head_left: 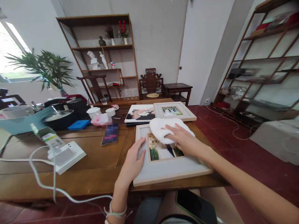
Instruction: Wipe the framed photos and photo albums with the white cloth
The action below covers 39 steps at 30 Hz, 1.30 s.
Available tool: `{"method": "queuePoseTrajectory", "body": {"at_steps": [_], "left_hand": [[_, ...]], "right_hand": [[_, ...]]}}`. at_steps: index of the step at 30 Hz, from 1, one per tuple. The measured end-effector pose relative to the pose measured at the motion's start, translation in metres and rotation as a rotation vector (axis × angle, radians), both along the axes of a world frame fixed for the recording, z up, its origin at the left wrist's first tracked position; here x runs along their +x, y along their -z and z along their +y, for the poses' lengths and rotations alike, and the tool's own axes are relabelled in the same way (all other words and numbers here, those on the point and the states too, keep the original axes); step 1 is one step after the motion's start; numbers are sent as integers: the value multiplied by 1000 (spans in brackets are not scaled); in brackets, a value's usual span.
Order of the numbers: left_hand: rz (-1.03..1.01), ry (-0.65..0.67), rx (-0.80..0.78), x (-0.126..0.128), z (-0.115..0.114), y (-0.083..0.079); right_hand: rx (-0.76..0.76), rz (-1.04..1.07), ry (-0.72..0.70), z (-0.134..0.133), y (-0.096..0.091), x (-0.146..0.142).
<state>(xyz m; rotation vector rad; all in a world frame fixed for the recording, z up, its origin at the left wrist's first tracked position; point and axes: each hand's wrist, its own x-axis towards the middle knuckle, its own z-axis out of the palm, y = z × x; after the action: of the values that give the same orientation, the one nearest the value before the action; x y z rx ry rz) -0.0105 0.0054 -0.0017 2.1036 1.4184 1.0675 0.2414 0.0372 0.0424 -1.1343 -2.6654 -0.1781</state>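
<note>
A white cloth (158, 127) is pressed by the right hand (183, 138), fingers spread apart, onto a picture frame (173, 174) lying flat on the wooden table (99, 169). The frame's left side is touched by the left hand (134, 159), thumb and fingers apart. Tiny print on the white box (68, 156) cannot be read.

L forearm (120, 196) comes up from bottom edge, approx. vert.; L hand (133, 160) leans to R, fingers extended, thumb held apart. R forearm (245, 179) runs diag. from lower R corner; R hand (184, 139) palm down, fingers spread & pointing L, a bit higher in view vs. L hand.
</note>
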Motion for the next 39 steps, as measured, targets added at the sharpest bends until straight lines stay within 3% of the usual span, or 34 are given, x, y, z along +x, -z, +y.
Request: {"method": "queuePoseTrajectory", "body": {"at_steps": [5, 10, 14, 21, 25, 29, 34, 39], "left_hand": [[9, 1, 6, 0, 1, 1], [15, 4, 2, 0, 1, 0], [23, 3, 6, 0, 0, -1], [24, 2, 1, 1, 0, -1], [30, -2, -7, 1, 1, 0], [31, 6, 6, 1, 1, 1], [19, 8, 10, 0, 1, 0], [9, 11, 12, -1, 0, -1]], "right_hand": [[153, -14, 0, 22, -2, -7], [-38, -89, -10, 17, 5, -16], [-217, -94, -22, -9, -4, -20], [-503, -72, -92, -79, -47, -15], [-620, -34, -129, -92, -61, -16], [-586, 5, -165, -75, -44, -14], [-422, 19, -116, -31, -14, 3], [-168, 65, -66, 16, -20, 13]]}}
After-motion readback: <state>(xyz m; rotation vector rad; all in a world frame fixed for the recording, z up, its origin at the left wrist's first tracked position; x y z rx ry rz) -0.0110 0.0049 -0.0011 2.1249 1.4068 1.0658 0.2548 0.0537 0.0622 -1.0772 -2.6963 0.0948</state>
